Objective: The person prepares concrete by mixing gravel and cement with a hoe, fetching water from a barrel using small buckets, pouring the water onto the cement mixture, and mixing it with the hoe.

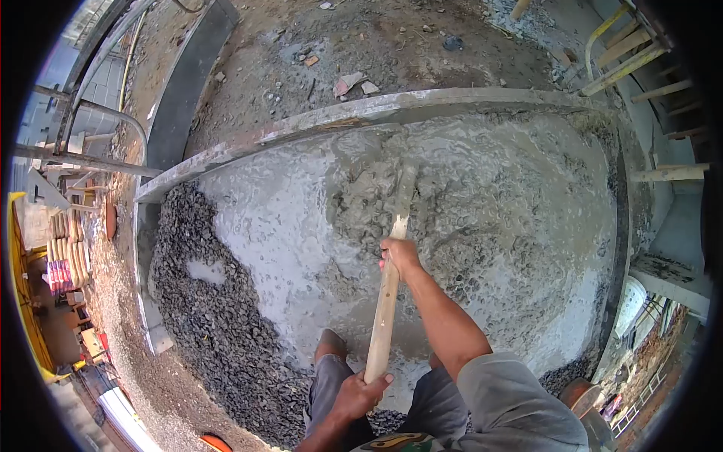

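Note:
A pale wooden tool handle slants away from my body into wet grey concrete. Its far part is coated with the mix and its head is buried, so I cannot tell a shovel from a hoe. My right hand is wrapped around the handle farther along, just short of the coated part. Close to my legs, my left hand grips the near end of the same handle. Dark gravel lies in a heap to the left of the concrete, partly surrounded by milky water.
A long board borders the mix at the far side, with a shorter board at the left. Metal scaffold bars stand at left. Stacked sacks lie beyond. A white bucket is at right.

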Demonstrator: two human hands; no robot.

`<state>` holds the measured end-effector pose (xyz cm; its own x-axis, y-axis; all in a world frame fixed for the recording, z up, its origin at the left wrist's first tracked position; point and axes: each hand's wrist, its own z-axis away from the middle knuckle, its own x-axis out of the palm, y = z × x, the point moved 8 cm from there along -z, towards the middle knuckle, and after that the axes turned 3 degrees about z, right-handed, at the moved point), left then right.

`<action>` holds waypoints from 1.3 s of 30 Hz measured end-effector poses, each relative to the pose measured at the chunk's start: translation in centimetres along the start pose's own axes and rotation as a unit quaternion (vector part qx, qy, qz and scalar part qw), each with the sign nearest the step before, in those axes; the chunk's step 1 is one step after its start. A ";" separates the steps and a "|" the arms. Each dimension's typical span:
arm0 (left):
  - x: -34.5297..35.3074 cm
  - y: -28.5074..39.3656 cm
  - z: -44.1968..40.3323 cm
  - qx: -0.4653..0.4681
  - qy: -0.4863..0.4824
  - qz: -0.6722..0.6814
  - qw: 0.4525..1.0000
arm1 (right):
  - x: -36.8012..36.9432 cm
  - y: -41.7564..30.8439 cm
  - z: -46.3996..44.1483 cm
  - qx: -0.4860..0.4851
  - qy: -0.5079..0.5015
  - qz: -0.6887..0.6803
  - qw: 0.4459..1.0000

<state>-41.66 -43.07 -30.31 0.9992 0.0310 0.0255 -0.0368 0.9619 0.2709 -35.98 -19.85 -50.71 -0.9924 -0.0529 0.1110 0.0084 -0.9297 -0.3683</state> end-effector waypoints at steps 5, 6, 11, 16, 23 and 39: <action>1.3 0.3 8.5 -0.065 -0.066 -0.278 0.956 | -5.2 4.5 10.0 0.042 0.027 -0.138 0.989; 1.0 -0.3 9.6 -0.071 -0.087 -0.280 0.953 | -6.2 6.0 12.0 0.051 0.045 -0.164 0.984; -1.3 -3.3 8.5 0.005 -0.210 -0.236 0.949 | -10.5 5.2 17.3 0.014 0.165 -0.209 0.964; 0.6 3.6 -4.0 0.198 -0.221 -0.416 0.860 | -16.1 -5.0 17.0 -0.168 0.242 -0.247 0.923; -10.7 18.9 -13.5 0.272 -0.107 -0.404 0.867 | -8.7 -16.1 0.4 -0.220 0.153 -0.279 0.922; -22.8 3.8 -9.6 0.068 0.096 -0.230 0.966 | 18.7 -0.8 -12.7 0.019 0.002 -0.037 0.999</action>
<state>-64.43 -37.57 -39.07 0.8945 -0.3292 -0.3026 0.4231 0.8421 0.3345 -56.12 -15.43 -60.02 -0.9911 0.0176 0.1318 -0.0598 -0.9445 -0.3231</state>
